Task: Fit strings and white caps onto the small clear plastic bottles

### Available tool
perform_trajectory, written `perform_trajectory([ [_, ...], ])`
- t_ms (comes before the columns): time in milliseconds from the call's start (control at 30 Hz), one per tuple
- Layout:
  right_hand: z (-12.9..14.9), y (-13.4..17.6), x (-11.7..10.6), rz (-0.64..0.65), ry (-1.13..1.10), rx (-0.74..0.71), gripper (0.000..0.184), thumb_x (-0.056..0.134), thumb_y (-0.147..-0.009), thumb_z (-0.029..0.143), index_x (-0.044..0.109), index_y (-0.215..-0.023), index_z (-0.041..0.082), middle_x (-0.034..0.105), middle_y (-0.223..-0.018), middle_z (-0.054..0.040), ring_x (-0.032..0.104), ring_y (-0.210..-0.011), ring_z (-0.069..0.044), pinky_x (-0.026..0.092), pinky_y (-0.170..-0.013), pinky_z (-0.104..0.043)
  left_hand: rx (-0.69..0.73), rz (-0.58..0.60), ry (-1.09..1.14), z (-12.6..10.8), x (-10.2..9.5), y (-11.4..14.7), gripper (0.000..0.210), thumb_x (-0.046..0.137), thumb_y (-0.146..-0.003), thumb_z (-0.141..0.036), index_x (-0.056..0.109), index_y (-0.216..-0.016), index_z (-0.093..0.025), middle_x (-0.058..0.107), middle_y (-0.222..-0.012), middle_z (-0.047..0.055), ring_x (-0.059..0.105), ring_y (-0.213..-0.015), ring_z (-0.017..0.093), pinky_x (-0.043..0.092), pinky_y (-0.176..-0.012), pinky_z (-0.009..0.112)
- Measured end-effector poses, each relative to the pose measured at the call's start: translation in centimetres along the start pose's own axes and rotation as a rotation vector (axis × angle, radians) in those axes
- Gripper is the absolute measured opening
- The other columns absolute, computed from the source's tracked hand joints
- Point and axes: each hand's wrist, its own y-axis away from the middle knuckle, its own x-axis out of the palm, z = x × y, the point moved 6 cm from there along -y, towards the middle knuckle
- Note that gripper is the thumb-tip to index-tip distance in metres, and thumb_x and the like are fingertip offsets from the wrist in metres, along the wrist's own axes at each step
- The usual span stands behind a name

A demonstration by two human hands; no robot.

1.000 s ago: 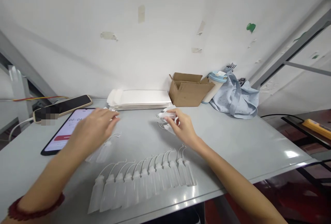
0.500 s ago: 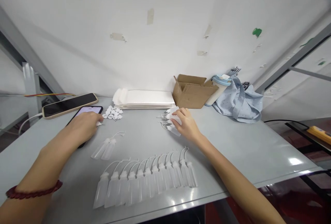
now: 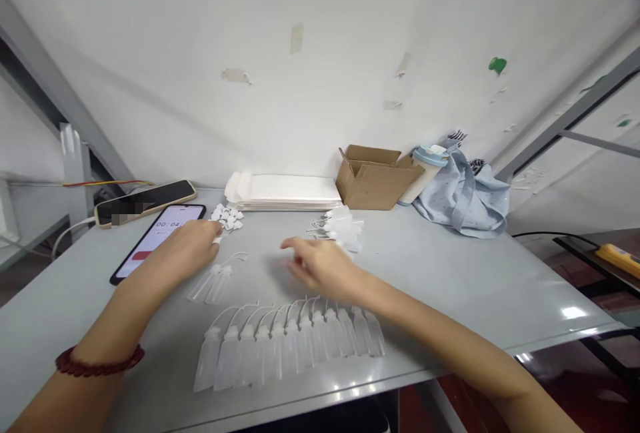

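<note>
- Head view: left hand (image 3: 193, 246) had fingers bunched near white pieces (image 3: 231, 217) at its 2 o'clock; couldn't tell if it gripped one.
- Right hand (image 3: 325, 265) was half open, index extended, nothing visible in it.
- Bottle row (image 3: 265, 356) lay at its 7 o'clock, bottle pile (image 3: 345, 223) at 1.
- Bottle pair (image 3: 220, 285): left hand's 5 o'clock.

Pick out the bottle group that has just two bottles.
The pair nearest the left hand; the front row and the pile beyond the right hand each hold more.
</note>
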Motion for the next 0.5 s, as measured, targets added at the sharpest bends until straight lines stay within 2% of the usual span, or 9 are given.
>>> perform_trajectory([
  [67, 2.8, -1.1, 1.2, 0.121, 0.022, -0.120, 0.036, 0.046, -0.093, 0.023, 0.044, -0.127, 0.015, 0.066, -0.090, -0.0068, 0.057, -0.067, -0.017, 0.040, -0.056, -0.027, 0.031, -0.057, -0.018, -1.3, -0.9, 0.4, 0.039, 0.040, -0.081, -0.020, 0.059, -0.111, -0.003, 0.063, -0.101, 0.022, 0.058, -0.098, 0.035, 0.042, -0.084, 0.044],
  [200, 6.0, -2.9, 3.3, 0.310, 0.025, -0.259, 0.030, 0.043, -0.095, 0.028, 0.048, -0.124, 0.021, 0.062, -0.095, -0.0047, 0.057, -0.067, -0.016, 0.034, -0.050, -0.025, 0.035, -0.184, -0.022, -2.7, -2.3, 1.1, 0.046, 0.034, -0.087, -0.029, 0.052, -0.121, -0.004, 0.060, -0.109, 0.018, 0.058, -0.098, 0.032, 0.043, -0.084, 0.041],
  [333, 6.5, -4.5, 4.6, 0.395, 0.024, -0.247, 0.030, 0.040, -0.096, 0.028, 0.049, -0.125, 0.022, 0.062, -0.093, -0.0051, 0.057, -0.071, -0.017, 0.032, -0.050, -0.025, 0.032, -0.267, 0.000, -2.9, -2.5, 1.2, 0.045, 0.033, -0.087, -0.031, 0.058, -0.115, -0.007, 0.061, -0.105, 0.016, 0.059, -0.095, 0.030, 0.046, -0.081, 0.039],
  [500, 5.8, -5.3, 5.9, 0.446, -0.038, -0.228, 0.028, 0.040, -0.096, 0.027, 0.053, -0.121, 0.022, 0.061, -0.075, -0.0031, 0.055, -0.070, -0.017, 0.030, -0.053, -0.024, 0.076, -0.392, 0.081, -2.9, -2.6, 1.3, 0.043, 0.035, -0.083, -0.034, 0.065, -0.103, -0.010, 0.065, -0.096, 0.015, 0.062, -0.087, 0.031, 0.048, -0.076, 0.041],
])
